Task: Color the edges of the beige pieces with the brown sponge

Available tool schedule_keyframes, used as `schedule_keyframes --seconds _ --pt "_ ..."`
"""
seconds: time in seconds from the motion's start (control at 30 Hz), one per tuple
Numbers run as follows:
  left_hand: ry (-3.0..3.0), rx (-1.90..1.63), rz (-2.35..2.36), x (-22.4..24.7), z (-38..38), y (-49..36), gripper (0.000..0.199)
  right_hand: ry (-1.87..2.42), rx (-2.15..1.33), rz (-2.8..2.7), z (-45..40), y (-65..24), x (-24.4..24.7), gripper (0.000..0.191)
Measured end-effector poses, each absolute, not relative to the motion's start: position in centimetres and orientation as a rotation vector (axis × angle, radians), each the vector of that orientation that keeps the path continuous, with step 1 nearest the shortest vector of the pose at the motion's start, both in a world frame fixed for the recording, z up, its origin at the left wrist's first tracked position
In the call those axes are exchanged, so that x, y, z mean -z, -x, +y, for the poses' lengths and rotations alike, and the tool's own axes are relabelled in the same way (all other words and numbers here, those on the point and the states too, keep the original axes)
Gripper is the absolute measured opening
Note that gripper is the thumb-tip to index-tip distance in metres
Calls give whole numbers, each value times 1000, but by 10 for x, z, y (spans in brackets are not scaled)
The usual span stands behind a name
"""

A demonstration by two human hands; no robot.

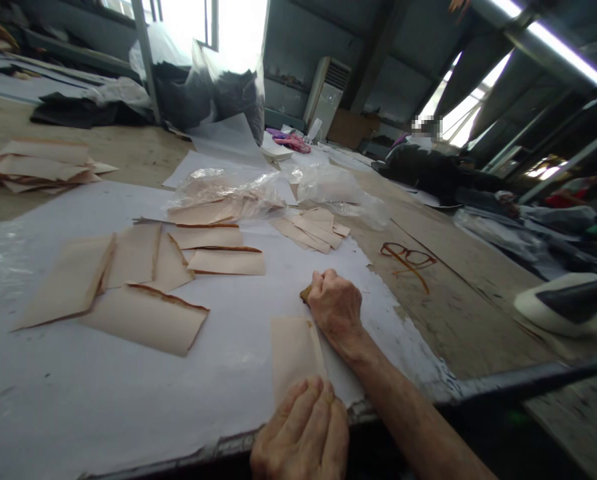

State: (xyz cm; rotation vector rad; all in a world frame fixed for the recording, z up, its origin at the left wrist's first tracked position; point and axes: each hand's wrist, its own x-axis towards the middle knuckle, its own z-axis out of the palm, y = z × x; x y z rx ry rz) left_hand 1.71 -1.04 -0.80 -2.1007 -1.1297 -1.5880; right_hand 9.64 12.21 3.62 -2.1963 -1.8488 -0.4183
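A beige leather-like panel (294, 353) lies near the table's front edge, with a paler strip and a small brown spot along its right side. My left hand (301, 430) rests on its near end, fingers stretched out close together and lying flat. Just beyond the far right corner, my right hand (334, 303) is closed on a small yellowish-brown piece (305, 293), perhaps a sponge; most of it is hidden by the fingers. To the left lie several similar panels with brown-coloured edges, among them a front panel (148, 319) and a large panel (68, 277).
White paper (218, 407) covers much of the table. Further back are clear plastic bags (228, 187), narrow beige strips (313, 229) and a stack of panels (43, 163). Eyeglasses (408, 259) lie to the right. A white object with a black part (553, 303) stands at the right edge. Another person (418, 160) is in the background.
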Motion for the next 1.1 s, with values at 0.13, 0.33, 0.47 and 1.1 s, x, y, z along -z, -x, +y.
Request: schedule_keyframes --seconds 0.13,0.33,0.47,1.1 --pt "2064 1629 -1113 8 -11 -17 24 2213 440 -1636 125 -104 -44 28" --pt "2059 1621 -1097 8 -9 -17 25 2006 275 -1889 71 -107 -47 30" --pt "2071 1598 -1108 8 -10 -16 25 2105 392 -1959 69 -101 -39 26" --pt "2073 1658 -1085 7 -14 -18 34 2134 332 -1995 63 -101 -52 26"
